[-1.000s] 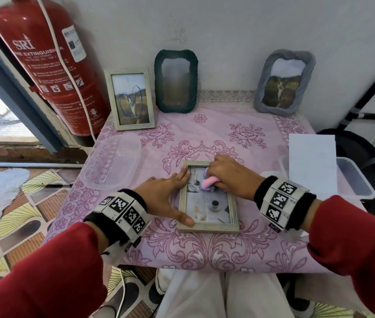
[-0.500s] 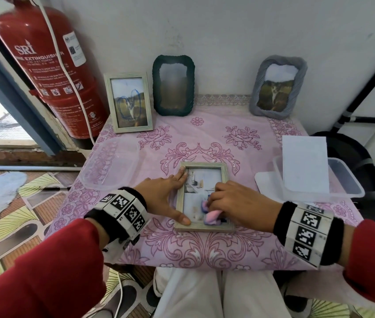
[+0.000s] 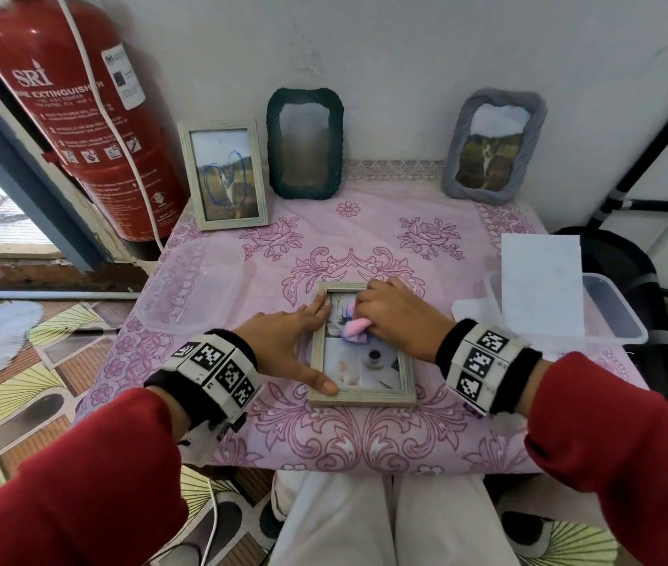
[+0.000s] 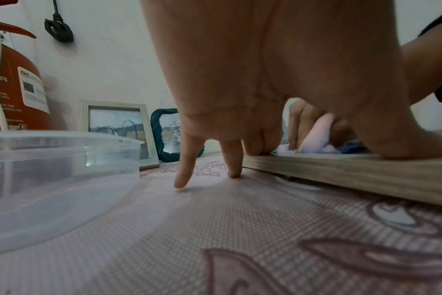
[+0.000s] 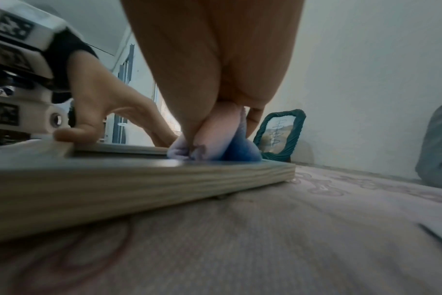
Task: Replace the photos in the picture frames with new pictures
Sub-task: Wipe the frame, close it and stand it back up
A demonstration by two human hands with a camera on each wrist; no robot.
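A pale wooden picture frame (image 3: 360, 396) (image 4: 366, 175) (image 5: 139, 179) lies flat, glass up, on the pink cloth near the front edge of the table. My left hand (image 3: 291, 345) (image 4: 240, 99) lies spread along its left side, thumb and forefinger pressing on the frame. My right hand (image 3: 397, 316) (image 5: 215, 69) grips a wadded pink cloth (image 3: 354, 330) (image 4: 316, 135) (image 5: 215, 139) with blue stains and presses it on the upper part of the glass. Three more frames lean on the back wall: a wooden one (image 3: 224, 175), a dark green one (image 3: 305, 143) (image 5: 278, 133) and a grey one (image 3: 493, 147).
A clear plastic lid (image 3: 189, 288) (image 4: 50, 179) lies left of the frame. At the right stands a clear tub (image 3: 618, 316) with a white sheet (image 3: 540, 288) leaning in it. A red fire extinguisher (image 3: 70, 116) with a white hose stands at the table's back left.
My right hand has drawn the pink cloth down the glass to its lower part and then back up to the upper part. The left hand has stayed on the frame's left side.
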